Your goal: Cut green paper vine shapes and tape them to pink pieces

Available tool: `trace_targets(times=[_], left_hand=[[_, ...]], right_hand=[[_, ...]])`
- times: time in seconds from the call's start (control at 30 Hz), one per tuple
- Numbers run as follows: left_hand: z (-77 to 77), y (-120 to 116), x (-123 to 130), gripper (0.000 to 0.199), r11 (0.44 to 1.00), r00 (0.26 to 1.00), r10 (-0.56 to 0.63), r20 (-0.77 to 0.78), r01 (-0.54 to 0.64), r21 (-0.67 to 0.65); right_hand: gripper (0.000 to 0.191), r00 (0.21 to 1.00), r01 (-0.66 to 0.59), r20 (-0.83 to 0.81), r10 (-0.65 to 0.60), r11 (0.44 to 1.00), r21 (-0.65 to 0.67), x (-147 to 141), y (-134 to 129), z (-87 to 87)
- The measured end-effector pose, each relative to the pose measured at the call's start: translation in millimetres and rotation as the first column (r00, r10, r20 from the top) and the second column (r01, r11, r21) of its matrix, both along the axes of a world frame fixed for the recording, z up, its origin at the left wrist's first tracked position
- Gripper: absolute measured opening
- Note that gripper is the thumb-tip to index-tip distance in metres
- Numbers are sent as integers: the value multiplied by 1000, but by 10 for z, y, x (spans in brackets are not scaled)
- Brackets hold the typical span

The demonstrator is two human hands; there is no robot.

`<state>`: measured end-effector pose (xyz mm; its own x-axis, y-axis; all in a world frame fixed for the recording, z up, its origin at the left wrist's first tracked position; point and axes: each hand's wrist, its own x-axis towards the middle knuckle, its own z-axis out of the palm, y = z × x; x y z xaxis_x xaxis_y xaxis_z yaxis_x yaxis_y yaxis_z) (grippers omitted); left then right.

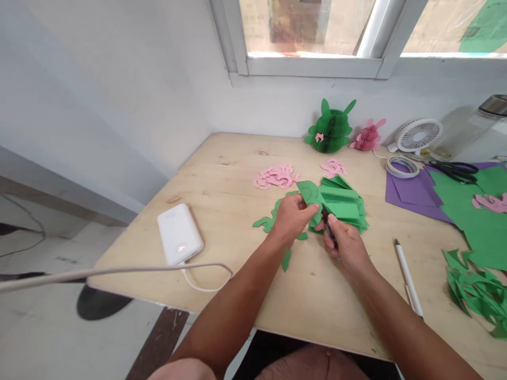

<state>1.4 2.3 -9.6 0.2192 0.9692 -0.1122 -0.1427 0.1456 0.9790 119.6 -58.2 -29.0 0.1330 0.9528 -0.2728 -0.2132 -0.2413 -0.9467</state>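
Head view: over the wooden table, the left hand pinches a green paper piece, thumb pressed on top, just beside some folded green strips; the right hand is wrapped around dark scissors, their blades up at the paper's edge

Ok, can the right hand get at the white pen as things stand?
Probably yes: the white pen lies uncovered to the right of the right hand, with nothing between them. The hand is holding scissors, though, so it would likely have to put those down first.
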Motion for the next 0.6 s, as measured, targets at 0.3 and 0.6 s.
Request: trace_targets(times=[0.3,0.6], left_hand=[[-35,5,20,10,998,998,-57,18,57,8],[11,-21,10,8,993,990,-120,78,121,-2]], right_hand=[[50,1000,1,15,-1,1000,10,1,0,9],[48,1000,-18,3,18,1000,24,11,2,24]])
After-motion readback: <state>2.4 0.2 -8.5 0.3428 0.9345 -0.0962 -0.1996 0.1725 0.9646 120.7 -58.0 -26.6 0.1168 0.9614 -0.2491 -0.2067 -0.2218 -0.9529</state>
